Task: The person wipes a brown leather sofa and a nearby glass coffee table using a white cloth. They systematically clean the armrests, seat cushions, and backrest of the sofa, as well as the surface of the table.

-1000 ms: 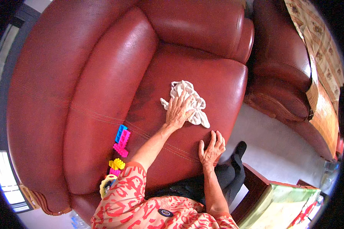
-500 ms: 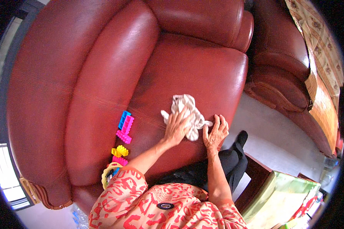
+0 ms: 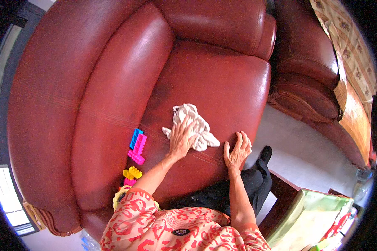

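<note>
A crumpled whitish cloth (image 3: 201, 136) lies on the seat of the red leather sofa (image 3: 215, 83). Flat on top of it rests my left hand (image 3: 181, 138), its fingers spread and pressing the cloth against the leather. My right hand (image 3: 237, 151) lies at the seat's front edge, thumb and fingers apart, touching the leather and holding nothing. A gap of bare leather separates it from the cloth.
Blue (image 3: 135, 139), pink (image 3: 140, 144) and yellow toy blocks (image 3: 132, 172) lie along the backrest's foot. Beside my left sleeve is a partly hidden pale yellow basket (image 3: 118, 198). Another red sofa (image 3: 308, 96) stands at the right. A green-covered table (image 3: 310, 213) stands at lower right.
My left hand and the cloth have slid left across the seat, toward the backrest. The cloth's corner no longer reaches my right hand, which has stayed nearly in place.
</note>
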`<control>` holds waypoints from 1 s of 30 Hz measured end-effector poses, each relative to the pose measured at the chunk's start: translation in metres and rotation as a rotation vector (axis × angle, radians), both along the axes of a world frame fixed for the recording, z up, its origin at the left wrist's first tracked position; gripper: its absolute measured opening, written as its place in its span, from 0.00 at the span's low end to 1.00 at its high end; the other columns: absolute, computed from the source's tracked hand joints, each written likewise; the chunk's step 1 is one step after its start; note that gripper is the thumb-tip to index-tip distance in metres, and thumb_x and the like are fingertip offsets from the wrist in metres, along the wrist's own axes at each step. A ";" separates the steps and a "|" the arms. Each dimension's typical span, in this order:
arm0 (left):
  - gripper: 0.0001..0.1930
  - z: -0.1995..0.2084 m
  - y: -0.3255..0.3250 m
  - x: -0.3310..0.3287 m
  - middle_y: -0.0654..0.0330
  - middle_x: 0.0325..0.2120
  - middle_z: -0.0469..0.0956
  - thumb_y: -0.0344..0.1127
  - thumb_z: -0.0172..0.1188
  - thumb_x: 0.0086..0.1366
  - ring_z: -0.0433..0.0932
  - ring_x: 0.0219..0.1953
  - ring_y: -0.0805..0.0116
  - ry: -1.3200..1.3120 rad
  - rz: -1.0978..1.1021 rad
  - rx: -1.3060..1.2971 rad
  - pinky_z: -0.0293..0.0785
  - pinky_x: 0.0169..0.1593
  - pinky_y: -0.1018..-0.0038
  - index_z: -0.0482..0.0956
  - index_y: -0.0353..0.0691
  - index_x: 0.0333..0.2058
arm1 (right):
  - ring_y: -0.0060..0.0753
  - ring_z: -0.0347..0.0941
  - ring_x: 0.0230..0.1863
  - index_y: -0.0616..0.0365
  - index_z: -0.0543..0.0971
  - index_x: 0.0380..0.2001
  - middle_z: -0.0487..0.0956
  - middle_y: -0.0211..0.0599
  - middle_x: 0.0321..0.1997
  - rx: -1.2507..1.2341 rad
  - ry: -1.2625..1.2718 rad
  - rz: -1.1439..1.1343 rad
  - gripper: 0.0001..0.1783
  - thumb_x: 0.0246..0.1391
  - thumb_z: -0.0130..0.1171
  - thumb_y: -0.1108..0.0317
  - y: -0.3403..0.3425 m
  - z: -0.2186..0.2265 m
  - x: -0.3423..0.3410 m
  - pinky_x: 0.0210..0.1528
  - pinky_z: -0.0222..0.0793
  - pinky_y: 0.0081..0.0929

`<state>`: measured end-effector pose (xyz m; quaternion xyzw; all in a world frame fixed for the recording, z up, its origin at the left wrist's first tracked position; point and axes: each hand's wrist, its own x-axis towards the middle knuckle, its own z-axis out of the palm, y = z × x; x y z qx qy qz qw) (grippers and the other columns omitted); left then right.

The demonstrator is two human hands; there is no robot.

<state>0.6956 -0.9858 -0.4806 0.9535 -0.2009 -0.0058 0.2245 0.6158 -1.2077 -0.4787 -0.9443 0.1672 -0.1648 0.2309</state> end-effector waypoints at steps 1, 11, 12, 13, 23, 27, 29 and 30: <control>0.31 -0.002 -0.003 0.017 0.55 0.67 0.53 0.49 0.56 0.64 0.55 0.66 0.50 -0.008 0.007 0.003 0.51 0.63 0.45 0.60 0.52 0.63 | 0.50 0.56 0.63 0.54 0.67 0.56 0.63 0.40 0.64 -0.002 0.001 0.000 0.33 0.47 0.61 0.57 0.000 -0.001 0.000 0.63 0.50 0.48; 0.30 -0.038 0.023 0.181 0.48 0.66 0.53 0.51 0.53 0.66 0.54 0.66 0.46 -0.097 0.201 -0.014 0.52 0.65 0.51 0.60 0.49 0.63 | 0.51 0.56 0.63 0.53 0.67 0.57 0.63 0.41 0.63 0.006 0.003 -0.010 0.35 0.44 0.62 0.57 0.004 -0.007 -0.001 0.63 0.49 0.48; 0.30 -0.041 0.035 0.196 0.48 0.66 0.52 0.51 0.53 0.66 0.54 0.66 0.45 -0.097 0.220 -0.029 0.54 0.64 0.51 0.60 0.48 0.63 | 0.51 0.55 0.63 0.53 0.66 0.58 0.63 0.41 0.64 0.014 0.001 -0.009 0.36 0.43 0.62 0.59 0.006 -0.007 -0.001 0.64 0.48 0.48; 0.30 -0.042 0.046 0.205 0.48 0.66 0.53 0.52 0.53 0.66 0.54 0.67 0.46 -0.081 0.249 -0.015 0.54 0.64 0.51 0.60 0.48 0.63 | 0.51 0.55 0.63 0.53 0.67 0.57 0.63 0.41 0.64 0.011 0.004 -0.007 0.36 0.43 0.62 0.58 0.008 -0.007 -0.001 0.63 0.49 0.48; 0.26 -0.035 0.091 0.149 0.46 0.63 0.58 0.45 0.50 0.68 0.61 0.62 0.46 0.002 0.236 -0.011 0.59 0.61 0.55 0.60 0.42 0.61 | 0.50 0.55 0.63 0.53 0.68 0.56 0.63 0.40 0.63 -0.022 0.026 -0.032 0.35 0.44 0.61 0.55 0.003 -0.006 0.000 0.62 0.50 0.48; 0.25 -0.038 0.108 0.106 0.44 0.61 0.61 0.44 0.50 0.68 0.63 0.60 0.44 -0.042 0.278 0.048 0.61 0.59 0.53 0.61 0.41 0.60 | 0.50 0.56 0.63 0.53 0.68 0.56 0.63 0.40 0.63 -0.015 -0.006 -0.029 0.34 0.45 0.61 0.55 0.002 -0.007 0.000 0.63 0.50 0.48; 0.26 -0.041 0.122 0.085 0.43 0.61 0.61 0.44 0.52 0.67 0.64 0.59 0.43 -0.010 0.319 0.082 0.62 0.58 0.52 0.61 0.40 0.60 | 0.50 0.56 0.63 0.54 0.68 0.56 0.64 0.40 0.63 -0.008 -0.022 -0.018 0.33 0.45 0.61 0.55 0.003 -0.005 0.001 0.63 0.50 0.48; 0.26 -0.035 0.122 0.072 0.43 0.61 0.59 0.43 0.53 0.66 0.64 0.59 0.42 0.036 0.357 0.114 0.62 0.58 0.53 0.61 0.40 0.60 | 0.50 0.56 0.63 0.54 0.68 0.55 0.64 0.40 0.63 -0.012 -0.020 -0.020 0.33 0.45 0.61 0.55 0.001 -0.006 0.000 0.62 0.50 0.48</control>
